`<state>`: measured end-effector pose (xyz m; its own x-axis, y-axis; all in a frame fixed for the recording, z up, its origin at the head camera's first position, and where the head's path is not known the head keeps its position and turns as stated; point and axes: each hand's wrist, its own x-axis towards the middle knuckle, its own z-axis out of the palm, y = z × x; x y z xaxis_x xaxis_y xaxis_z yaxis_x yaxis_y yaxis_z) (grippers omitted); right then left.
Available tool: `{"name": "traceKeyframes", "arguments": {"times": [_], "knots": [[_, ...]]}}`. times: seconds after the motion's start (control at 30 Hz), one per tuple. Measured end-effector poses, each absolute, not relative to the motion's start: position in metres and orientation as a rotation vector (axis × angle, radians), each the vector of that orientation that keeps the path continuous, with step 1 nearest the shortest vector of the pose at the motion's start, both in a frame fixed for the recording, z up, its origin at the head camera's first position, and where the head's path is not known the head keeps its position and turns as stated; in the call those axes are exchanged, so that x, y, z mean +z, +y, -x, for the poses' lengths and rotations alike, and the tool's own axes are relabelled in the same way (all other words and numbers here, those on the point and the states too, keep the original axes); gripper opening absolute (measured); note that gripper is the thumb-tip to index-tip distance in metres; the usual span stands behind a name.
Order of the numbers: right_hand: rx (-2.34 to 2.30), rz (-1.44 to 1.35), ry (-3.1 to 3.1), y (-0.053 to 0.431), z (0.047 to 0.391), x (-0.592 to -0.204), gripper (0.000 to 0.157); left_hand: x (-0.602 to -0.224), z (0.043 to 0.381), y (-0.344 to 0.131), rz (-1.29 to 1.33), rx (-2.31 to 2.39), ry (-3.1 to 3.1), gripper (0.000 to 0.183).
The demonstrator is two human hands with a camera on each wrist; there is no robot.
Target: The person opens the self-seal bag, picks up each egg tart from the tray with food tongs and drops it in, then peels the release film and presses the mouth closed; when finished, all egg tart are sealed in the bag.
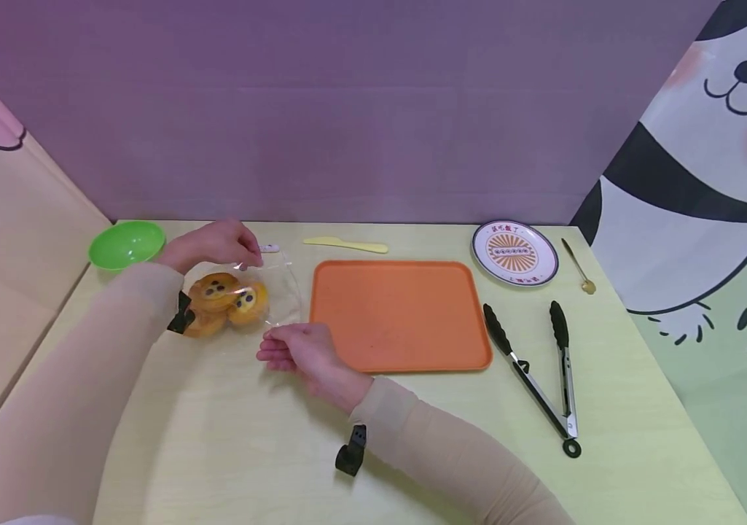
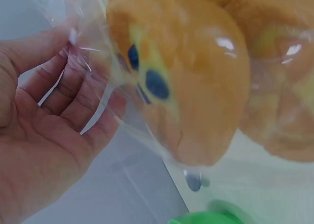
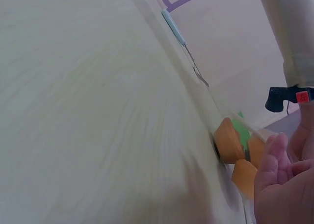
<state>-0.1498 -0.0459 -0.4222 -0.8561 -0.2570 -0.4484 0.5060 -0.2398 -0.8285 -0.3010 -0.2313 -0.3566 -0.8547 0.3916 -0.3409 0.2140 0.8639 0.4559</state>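
Your two sleeves come in nearest, the left rising up the left side and the right slanting in from the lower right, with a black mount hanging at the right wrist. Your right hand lies just off the tray's left edge, palm turned partly up and fingers pointing left; thumb and forefinger seem to pinch the near edge of the clear bag, while the other fingers are loosely bent and hold nothing. Beyond that hand, the bag sits left of the tray with at least three buns inside it, bunched toward its left end. I cannot tell how much of its weight the table bears.

Your left hand arches over the bag from the far side, wrist bent and knuckles up, its thumb and fingertips closed on the film; the left wrist view shows the remaining fingers curved with gaps between them.

I judge the step in hand to be spreading the bag's mouth, which seems to face the tray. Next calls for a firm hold on both edges, pulled apart gently so the thin film doesn't slip or tear.

Farther back, the bowl stands beyond your left wrist and the knife lies behind the tray.
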Motion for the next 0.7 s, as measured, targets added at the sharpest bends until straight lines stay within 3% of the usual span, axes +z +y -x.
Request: {"name": "traceKeyframes", "arguments": {"times": [0.5, 0.7], "knots": [[-1.945, -0.058, 1.94, -0.021, 0.179, -0.397, 0.022, -0.346, 0.284, -0.27, -0.167, 0.943, 2.621, 0.041], [-1.899, 0.054, 2.113, -0.005, 0.197, -0.382, 0.015, -0.344, 0.272, -0.281, -0.111, 1.173, 2.596, 0.05]]}}
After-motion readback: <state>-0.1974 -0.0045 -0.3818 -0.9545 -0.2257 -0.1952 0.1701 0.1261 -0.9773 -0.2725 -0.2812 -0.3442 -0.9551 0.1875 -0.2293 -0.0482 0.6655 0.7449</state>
